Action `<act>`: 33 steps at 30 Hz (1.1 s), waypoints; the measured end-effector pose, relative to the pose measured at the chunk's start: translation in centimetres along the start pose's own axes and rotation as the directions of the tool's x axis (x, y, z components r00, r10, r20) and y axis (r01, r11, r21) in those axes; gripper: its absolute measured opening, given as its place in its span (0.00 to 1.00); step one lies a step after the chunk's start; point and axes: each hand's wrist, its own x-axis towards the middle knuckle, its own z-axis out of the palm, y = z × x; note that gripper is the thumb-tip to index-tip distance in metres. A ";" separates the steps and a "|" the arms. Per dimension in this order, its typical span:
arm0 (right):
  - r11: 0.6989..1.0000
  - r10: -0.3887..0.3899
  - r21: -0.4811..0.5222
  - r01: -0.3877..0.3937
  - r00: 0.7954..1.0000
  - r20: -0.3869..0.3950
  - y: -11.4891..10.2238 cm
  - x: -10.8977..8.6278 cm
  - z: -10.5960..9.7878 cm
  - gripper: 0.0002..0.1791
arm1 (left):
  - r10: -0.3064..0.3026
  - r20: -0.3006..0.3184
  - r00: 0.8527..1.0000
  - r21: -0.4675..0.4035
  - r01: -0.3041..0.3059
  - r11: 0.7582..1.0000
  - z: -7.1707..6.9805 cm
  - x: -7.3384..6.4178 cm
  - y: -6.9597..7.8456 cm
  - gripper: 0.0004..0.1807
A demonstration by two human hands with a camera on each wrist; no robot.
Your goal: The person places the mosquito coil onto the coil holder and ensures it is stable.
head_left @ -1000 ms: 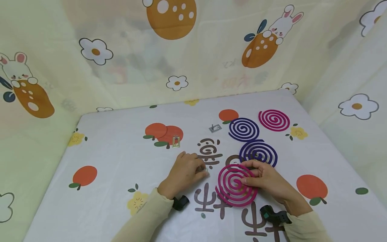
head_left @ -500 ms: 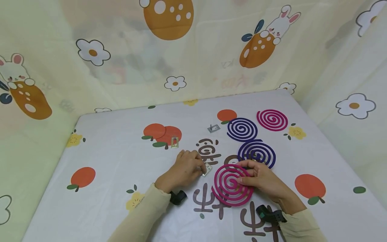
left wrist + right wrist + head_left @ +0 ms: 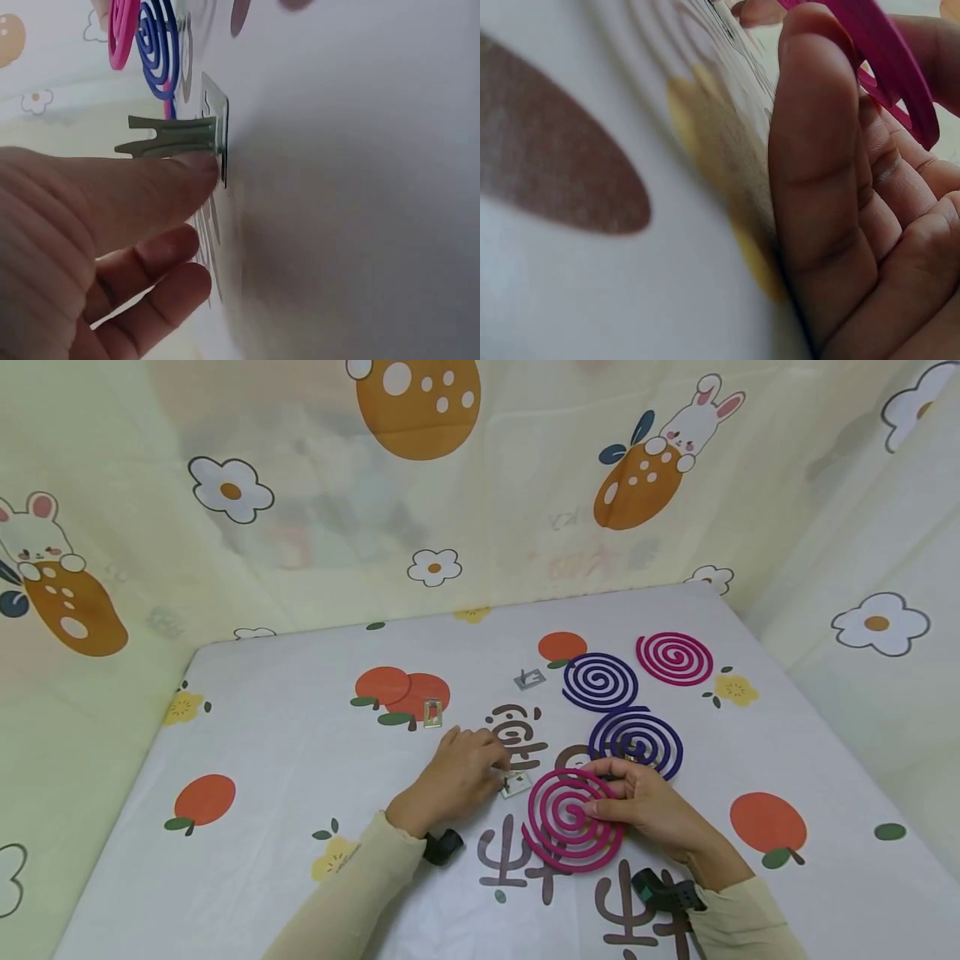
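My left hand [image 3: 459, 774] pinches the upright tab of a small metal mosquito coil stand [image 3: 516, 784], left of the held coil. In the left wrist view, the thumb lies against the forked tab of the stand [image 3: 176, 135], whose flat base is at the table surface. My right hand [image 3: 654, 800] holds a pink mosquito coil [image 3: 573, 811] by its right side, thumb on top near the centre. The right wrist view shows part of the coil [image 3: 907, 82] between the fingers, above the tablecloth.
Two dark blue coils [image 3: 600, 681] lie behind the right hand, the nearer one partly hidden by it. Another pink coil [image 3: 675, 657] is at the back right. A silver stand [image 3: 530, 678] and a gold-toned stand [image 3: 432, 712] lie farther back on the printed tablecloth [image 3: 285, 735].
The stand, mostly hidden under the left fingers before, now shows its base flat beside them. My right hand and the pink coil have shifted slightly left.
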 end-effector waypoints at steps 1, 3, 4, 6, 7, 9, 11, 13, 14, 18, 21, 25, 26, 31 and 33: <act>1.000 0.001 0.001 -0.001 1.000 0.000 0.0 0.0 0.0 0.33 | 0.007 -0.014 1.000 0.015 -0.007 1.000 0.1 -0.2 0.0 0.06; 1.000 0.000 0.000 0.000 1.000 0.002 0.0 0.0 0.0 0.34 | 0.027 -0.032 0.999 0.048 -0.025 0.999 0.1 -0.9 0.0 0.06; 1.000 -0.001 0.000 0.001 1.000 0.005 0.0 0.0 0.0 0.34 | 0.040 -0.038 0.998 0.063 -0.038 0.997 0.2 -1.3 0.0 0.06; 1.000 -0.004 0.001 0.004 1.000 0.010 0.0 0.0 0.0 0.34 | 0.057 -0.042 0.997 0.093 -0.053 0.994 0.4 -2.2 0.0 0.07; 1.000 -0.007 0.002 0.007 1.000 0.011 0.0 0.0 0.0 0.34 | 0.060 -0.041 0.997 0.102 -0.056 0.993 0.5 -2.6 0.0 0.08; 1.000 -0.011 0.001 0.011 1.000 0.013 0.0 0.0 0.0 0.34 | 0.058 -0.031 0.998 0.123 -0.054 0.991 0.6 -3.3 0.3 0.11; 1.000 -0.011 -0.001 0.011 1.000 0.011 0.0 0.1 0.1 0.33 | 0.045 -0.013 0.999 0.143 -0.043 0.989 0.6 -3.8 0.6 0.14; 1.000 -0.009 -0.004 0.009 1.000 0.011 -0.1 0.1 0.2 0.33 | 0.029 0.008 1.000 0.168 -0.030 0.985 0.5 -4.0 1.0 0.17; 1.000 -0.006 -0.005 0.006 1.000 0.011 -0.2 0.2 0.3 0.33 | 0.021 0.017 1.000 0.182 -0.023 0.983 0.5 -4.1 1.1 0.18; 1.000 0.009 -0.018 -0.009 1.000 0.003 -0.4 0.6 0.8 0.33 | -0.012 0.040 0.999 0.239 0.002 0.971 0.3 -4.3 1.3 0.21; 0.999 0.019 -0.033 -0.019 1.000 -0.008 -0.5 1.0 1.1 0.32 | -0.019 0.042 0.999 0.259 0.007 0.966 0.1 -4.3 1.0 0.22; 0.999 0.025 -0.037 -0.025 1.000 -0.011 -0.7 1.7 1.5 0.32 | -0.029 0.038 0.999 0.261 0.018 0.965 0.1 -4.5 0.7 0.24; 0.999 0.022 -0.030 -0.022 1.000 -0.009 -0.7 1.9 1.6 0.32 | -0.033 0.036 0.999 0.255 0.022 0.967 0.1 -4.5 0.7 0.24; 1.000 0.016 0.014 -0.016 0.999 -0.040 -0.9 2.6 2.0 0.33 | -0.056 0.039 0.998 0.232 0.045 0.972 0.3 -4.5 0.6 0.26; 1.000 0.019 0.022 -0.018 0.998 -0.065 -1.0 2.7 2.2 0.33 | -0.076 0.058 0.995 0.216 0.062 0.974 0.3 -4.6 0.7 0.28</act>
